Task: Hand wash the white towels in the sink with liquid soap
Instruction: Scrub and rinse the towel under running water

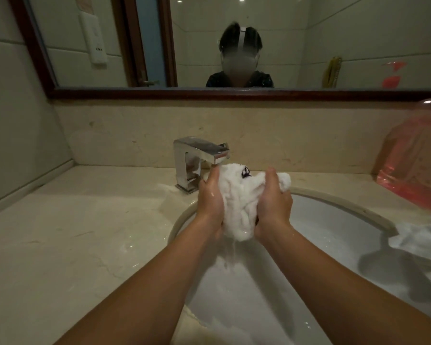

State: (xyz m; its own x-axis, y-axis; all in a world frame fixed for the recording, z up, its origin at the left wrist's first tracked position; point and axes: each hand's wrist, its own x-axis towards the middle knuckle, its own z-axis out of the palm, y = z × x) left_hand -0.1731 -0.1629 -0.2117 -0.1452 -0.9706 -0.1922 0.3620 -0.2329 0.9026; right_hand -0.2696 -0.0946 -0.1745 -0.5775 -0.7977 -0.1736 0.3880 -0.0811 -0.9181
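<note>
Over the sink [329, 220], left hand [210, 197] and right hand [274, 202] grip 1 towel [237, 202] — dark mark [245, 173] unreadable.

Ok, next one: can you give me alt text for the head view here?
The left hand and right hand squeeze a bunched white towel over the sink, water dripping from it, just below a chrome faucet. A second white towel lies over the sink's right rim, with a pink plastic bag on the counter behind it.

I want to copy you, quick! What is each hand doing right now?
Left hand: closed, gripping the dripping white towel.
Right hand: closed, gripping the same towel from the other side.
</note>
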